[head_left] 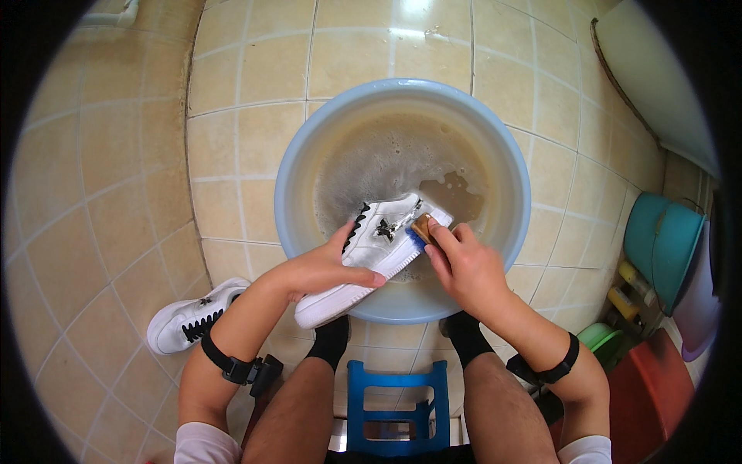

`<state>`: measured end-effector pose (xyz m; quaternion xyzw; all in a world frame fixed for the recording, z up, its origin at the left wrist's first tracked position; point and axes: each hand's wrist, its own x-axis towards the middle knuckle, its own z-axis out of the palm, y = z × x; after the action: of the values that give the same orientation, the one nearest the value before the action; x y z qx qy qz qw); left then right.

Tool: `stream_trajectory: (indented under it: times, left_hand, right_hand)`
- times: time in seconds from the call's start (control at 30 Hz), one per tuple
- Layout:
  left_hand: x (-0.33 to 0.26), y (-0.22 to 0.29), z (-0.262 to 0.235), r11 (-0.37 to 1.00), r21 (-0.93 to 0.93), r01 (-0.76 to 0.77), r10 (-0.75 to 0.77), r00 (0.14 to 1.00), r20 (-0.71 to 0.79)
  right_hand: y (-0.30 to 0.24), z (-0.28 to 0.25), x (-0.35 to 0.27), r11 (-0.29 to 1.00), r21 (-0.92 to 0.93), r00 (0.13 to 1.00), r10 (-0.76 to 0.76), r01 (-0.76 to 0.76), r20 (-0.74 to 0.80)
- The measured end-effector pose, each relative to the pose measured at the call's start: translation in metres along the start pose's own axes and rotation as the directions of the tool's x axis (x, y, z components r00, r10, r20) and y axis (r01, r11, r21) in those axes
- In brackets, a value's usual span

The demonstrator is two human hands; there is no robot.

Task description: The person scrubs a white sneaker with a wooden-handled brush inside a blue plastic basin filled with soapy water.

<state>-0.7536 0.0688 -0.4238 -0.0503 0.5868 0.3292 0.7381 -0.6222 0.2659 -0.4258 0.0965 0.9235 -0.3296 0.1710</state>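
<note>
My left hand (328,269) is closed round the front half of a white sneaker (371,251) with black laces and a dark butterfly-shaped ornament on its side. The sneaker is tilted over the near part of a light blue basin (287,193), its heel end pointing to the far right. My right hand (471,267) grips a small brush (422,229) with a brown back and blue bristles. Its bristles touch the sneaker's sole edge near the heel. Murky, foamy water (371,147) lies in the basin below.
A second white sneaker (178,325) with black laces stands on the tiled floor at left, partly behind my forearm. A blue plastic stool (398,379) is between my legs. Along the right are a teal basin (657,243), a green bowl (597,337) and a red tub (653,387).
</note>
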Motion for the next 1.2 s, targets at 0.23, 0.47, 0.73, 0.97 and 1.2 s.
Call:
stream_trajectory:
  times: [0.23,0.47,0.73,0.97,1.2]
  left_hand:
    - [-0.021,0.004,0.006,0.984,-0.119,-0.133,0.133,0.991,-0.010]
    - [-0.029,-0.014,0.014,0.941,-0.132,-0.312,0.294,0.946,-0.137]
    - [-0.013,-0.031,0.016,0.937,0.027,-0.348,0.346,0.913,-0.219]
    - [-0.015,-0.030,0.017,0.952,0.065,-0.300,0.307,0.922,-0.236]
    - [-0.013,-0.024,0.019,0.937,0.047,-0.346,0.348,0.919,-0.183]
  right_hand:
    - [-0.015,-0.016,-0.012,0.982,0.082,0.981,-0.178,0.172,0.073]
    - [0.001,-0.007,-0.005,0.982,-0.075,0.984,-0.176,0.174,-0.020]
    - [-0.004,0.000,0.001,0.971,0.040,0.970,-0.237,0.236,0.043]
    - [-0.012,-0.005,0.005,0.987,0.013,0.982,-0.158,0.158,0.100]
    - [-0.008,-0.008,0.004,0.926,0.350,0.956,-0.217,0.139,0.195]
